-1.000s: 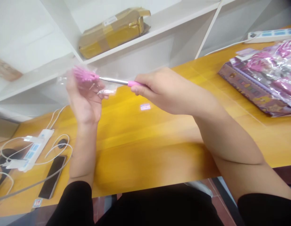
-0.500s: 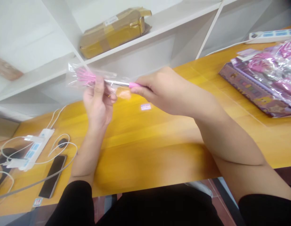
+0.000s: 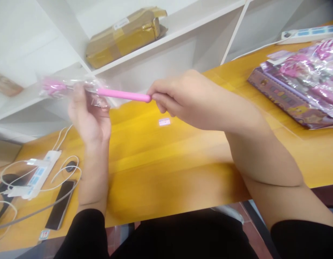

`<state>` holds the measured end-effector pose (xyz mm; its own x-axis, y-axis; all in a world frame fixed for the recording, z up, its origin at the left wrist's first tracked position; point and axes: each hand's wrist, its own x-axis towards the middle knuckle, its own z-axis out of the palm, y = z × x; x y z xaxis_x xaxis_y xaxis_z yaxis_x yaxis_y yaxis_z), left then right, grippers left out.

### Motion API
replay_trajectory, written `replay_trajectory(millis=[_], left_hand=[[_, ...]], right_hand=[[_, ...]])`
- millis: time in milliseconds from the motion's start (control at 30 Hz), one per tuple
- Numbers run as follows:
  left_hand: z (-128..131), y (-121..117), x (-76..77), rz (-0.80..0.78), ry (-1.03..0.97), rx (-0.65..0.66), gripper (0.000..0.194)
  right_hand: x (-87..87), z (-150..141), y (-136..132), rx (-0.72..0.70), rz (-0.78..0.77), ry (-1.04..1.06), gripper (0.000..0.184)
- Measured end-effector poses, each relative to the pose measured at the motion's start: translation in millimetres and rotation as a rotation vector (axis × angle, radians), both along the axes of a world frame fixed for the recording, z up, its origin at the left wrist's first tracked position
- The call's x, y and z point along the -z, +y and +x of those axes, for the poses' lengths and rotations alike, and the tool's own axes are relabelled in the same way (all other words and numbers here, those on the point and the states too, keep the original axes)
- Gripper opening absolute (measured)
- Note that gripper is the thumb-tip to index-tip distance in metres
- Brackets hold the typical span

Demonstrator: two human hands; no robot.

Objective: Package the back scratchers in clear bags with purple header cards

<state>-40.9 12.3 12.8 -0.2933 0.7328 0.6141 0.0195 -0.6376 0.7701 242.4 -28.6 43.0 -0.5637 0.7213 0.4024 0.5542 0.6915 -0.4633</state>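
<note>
A pink back scratcher [image 3: 123, 95] with a hand-shaped head and a metal shaft is held level above the table. Its head end lies inside a clear plastic bag [image 3: 87, 82], while most of the pink handle sticks out of the bag. My left hand [image 3: 89, 117] is closed around the bagged shaft just behind the head. At the other end, the thumb and fingers of my right hand [image 3: 179, 99] pinch the rounded tip of the handle. A small purple-white label [image 3: 164, 121] lies on the table below.
On the wooden table [image 3: 161, 169], a purple printed box [image 3: 281, 97] carries several bagged pink items [image 3: 314, 72] at right. A power strip [image 3: 41, 174], cables and a dark phone [image 3: 60, 205] lie at left. A taped carton [image 3: 126, 37] sits on the white shelf behind.
My left hand and the back scratcher have moved left. The handle, earlier mostly covered by my right hand, now shows between my hands, with my right hand at its tip.
</note>
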Motion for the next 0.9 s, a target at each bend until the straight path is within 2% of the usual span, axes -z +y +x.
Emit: replay_trajectory(millis=[100, 200, 367, 500, 667, 800, 900], left_hand=[[-1.9, 0.2, 1.3, -0.028, 0.048, -0.041, 0.052], [5.3, -2.0, 2.8, -0.044, -0.009, -0.014, 0.044], [11.2, 0.5, 1.1, 0.022, -0.136, 0.100, 0.057], [9.7, 4.5, 0.3, 0.011, -0.135, 0.108, 0.070], [21.3, -6.9, 4.0, -0.009, -0.170, 0.227, 0.047], [28.1, -11.9, 6.6, -0.034, -0.197, 0.323, 0.051], [28.5, -11.3, 4.8, -0.048, -0.228, 0.383, 0.047]], right_hand=[[-2.2, -0.4, -0.9, -0.064, 0.011, 0.031, 0.035], [-4.0, 1.3, -2.3, -0.101, -0.048, 0.081, 0.031], [-5.7, 4.9, -5.5, -0.218, -0.132, 0.151, 0.025], [-4.2, -0.7, -5.4, -0.183, -0.103, 0.205, 0.012], [-3.3, -7.8, -4.5, -0.100, -0.044, 0.251, 0.013], [-3.7, -8.5, -4.1, -0.115, -0.007, 0.309, 0.017], [-5.4, -7.0, -4.8, -0.123, 0.036, 0.286, 0.009]])
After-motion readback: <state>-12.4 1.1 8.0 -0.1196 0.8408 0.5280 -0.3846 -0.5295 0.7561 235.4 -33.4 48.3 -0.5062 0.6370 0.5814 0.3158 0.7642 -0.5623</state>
